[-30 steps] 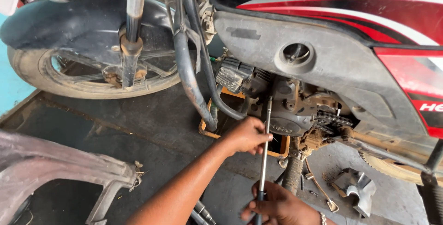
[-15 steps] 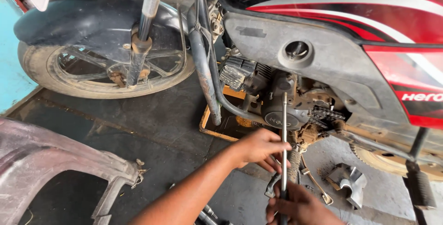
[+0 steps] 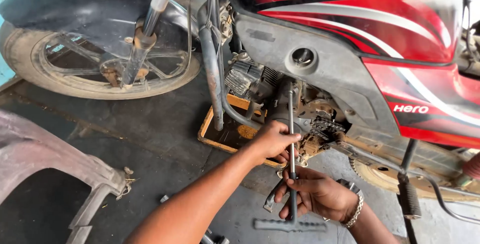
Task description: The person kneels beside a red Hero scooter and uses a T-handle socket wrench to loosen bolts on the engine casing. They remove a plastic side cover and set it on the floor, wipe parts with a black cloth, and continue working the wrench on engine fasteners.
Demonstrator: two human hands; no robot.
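Gripping T-handle wrench (image 3: pixel 291 139), tip hidden

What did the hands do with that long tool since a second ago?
The T-wrench stood more upright on the engine, and the right hand slid up its shaft to just under the left hand. Both hands kept hold; the motorbike and tray stayed put.

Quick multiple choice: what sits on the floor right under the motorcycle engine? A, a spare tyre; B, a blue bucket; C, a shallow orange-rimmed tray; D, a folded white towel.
C: a shallow orange-rimmed tray lies under the engine, just beyond the left hand gripping the T-handle wrench.
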